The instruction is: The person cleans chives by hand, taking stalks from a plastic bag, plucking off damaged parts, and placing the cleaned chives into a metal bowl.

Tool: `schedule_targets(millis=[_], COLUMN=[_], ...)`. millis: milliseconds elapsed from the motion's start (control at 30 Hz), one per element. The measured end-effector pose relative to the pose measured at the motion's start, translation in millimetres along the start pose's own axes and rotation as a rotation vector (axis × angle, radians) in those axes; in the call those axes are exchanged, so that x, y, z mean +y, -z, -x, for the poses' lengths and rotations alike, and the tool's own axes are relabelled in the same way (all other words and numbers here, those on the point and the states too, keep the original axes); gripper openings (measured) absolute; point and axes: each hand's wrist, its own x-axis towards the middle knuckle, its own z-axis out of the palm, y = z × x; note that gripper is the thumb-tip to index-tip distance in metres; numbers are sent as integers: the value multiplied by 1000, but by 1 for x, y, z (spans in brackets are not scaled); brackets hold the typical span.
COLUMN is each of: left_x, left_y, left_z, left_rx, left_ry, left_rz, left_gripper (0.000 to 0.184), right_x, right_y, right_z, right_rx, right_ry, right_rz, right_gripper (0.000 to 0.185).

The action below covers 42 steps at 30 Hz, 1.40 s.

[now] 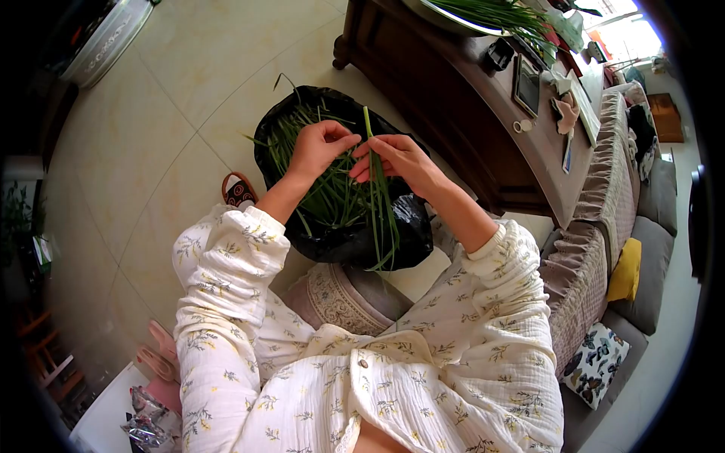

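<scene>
Fingers of the right hand (404, 160) grip long green stalks (375, 195), probably steadying them for the left hand (319, 149), whose closed pinch at nine o'clock hides any contents, while the black bag (411, 225) sits beneath, at the person's twelve o'clock, seemingly for easy reach.
</scene>
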Motion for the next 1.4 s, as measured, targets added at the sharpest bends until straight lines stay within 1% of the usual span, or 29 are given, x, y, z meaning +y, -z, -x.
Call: schedule_targets(millis=[33, 100, 133, 233, 300, 433, 533, 633, 733, 800, 933, 1133, 1400], left_x=[1, 9, 13, 9, 4, 1, 6, 6, 7, 8, 5, 2, -6], left_y=[-5, -8, -8, -6, -7, -4, -7, -4, -2, -2, -3, -11, -18], left_z=[1, 2, 3, 1, 1, -1, 3, 2, 1, 1, 0, 3, 1], left_rx=[-3, -85, -125, -211, -177, -151, -194, -253, -215, -196, -190, -78, 19], left_ry=[-35, 93, 158, 153, 122, 124, 102, 172, 260, 264, 264, 236, 230], left_rz=[205, 381, 470, 454, 420, 428, 557, 579, 604, 596, 541, 521, 499], left_gripper=[15, 13, 13, 11, 11, 13, 17, 20, 20, 20, 18, 16, 21], right_x=[0, -1, 2, 13, 14, 5, 2, -4, -11, -9, -12, -14, -10], right_y=[0, 0, 0, 2, 0, 0, 2, 2, 4, 9, 6, -1, -4], right_z=[0, 1, -1, -7, -8, -5, -4, -2, 0, -3, 0, 1, -3], right_rx=[14, 38, 42, 57, 75, 114, 135, 117, 115, 119, 139, 178, 202], right_ry=[-17, -52, -39, 11, 59, 100, 114, 115, 121, 123, 107, 82, 129], right_rz=[0, 2, 56, 236, 376, 436, 462, 506, 450, 386, 456, 559, 678], right_gripper=[35, 34, 32, 26, 22, 19, 19, 19, 19, 19, 19, 20, 21])
